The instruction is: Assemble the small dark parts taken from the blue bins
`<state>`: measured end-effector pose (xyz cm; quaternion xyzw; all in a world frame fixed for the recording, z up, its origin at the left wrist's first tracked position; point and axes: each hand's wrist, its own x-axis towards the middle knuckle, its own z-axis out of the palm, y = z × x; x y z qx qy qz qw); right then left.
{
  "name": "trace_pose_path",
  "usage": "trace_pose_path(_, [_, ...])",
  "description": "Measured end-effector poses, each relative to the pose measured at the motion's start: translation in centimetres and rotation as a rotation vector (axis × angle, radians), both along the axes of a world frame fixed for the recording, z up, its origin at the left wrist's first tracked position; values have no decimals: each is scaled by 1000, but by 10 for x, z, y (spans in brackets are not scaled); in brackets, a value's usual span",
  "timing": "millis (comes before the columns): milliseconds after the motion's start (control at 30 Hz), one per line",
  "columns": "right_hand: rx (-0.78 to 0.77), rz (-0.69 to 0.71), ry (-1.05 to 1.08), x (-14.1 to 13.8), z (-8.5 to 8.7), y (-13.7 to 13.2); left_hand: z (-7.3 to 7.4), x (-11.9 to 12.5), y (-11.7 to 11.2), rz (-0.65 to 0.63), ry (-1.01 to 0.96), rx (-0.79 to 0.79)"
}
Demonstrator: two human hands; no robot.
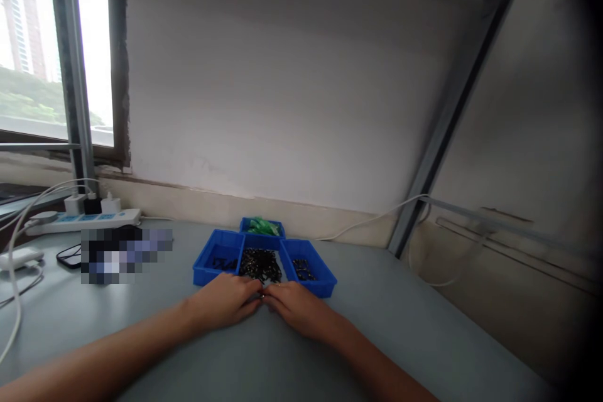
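Observation:
My left hand and my right hand meet at the fingertips, low over the table in front of the blue bins. The fingers of both are closed in a pinch. What lies between them is too small to make out. Just beyond the fingertips is a heap of small dark parts. A blue bin with a few black pieces stands by my left hand. By my right hand, another blue bin holds small dark and shiny pieces.
Behind the heap, a small blue bin holds green plastic-looking items. A white power strip with chargers and cables lies at the back left, near a blurred-out object. A metal post rises at the right.

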<state>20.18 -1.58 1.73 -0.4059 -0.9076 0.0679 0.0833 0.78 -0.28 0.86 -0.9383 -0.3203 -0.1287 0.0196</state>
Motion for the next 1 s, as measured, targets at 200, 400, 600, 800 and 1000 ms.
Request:
trace_pose_path(200, [7, 31, 41, 3, -3, 1, 2, -1, 1, -31, -1, 16])
trace_pose_path(400, [-21, 22, 54, 1, -1, -1, 3, 0, -1, -40, -16, 15])
trace_pose_path(600, [-20, -69, 48, -2, 2, -5, 3, 1, 0, -22, -13, 19])
trace_pose_path(800, [-59, -89, 82, -1, 4, -7, 1, 0, 1, -36, -6, 25])
trace_pose_path(1000, [-88, -81, 93, -1, 5, -8, 2, -1, -1, -34, 13, 31])
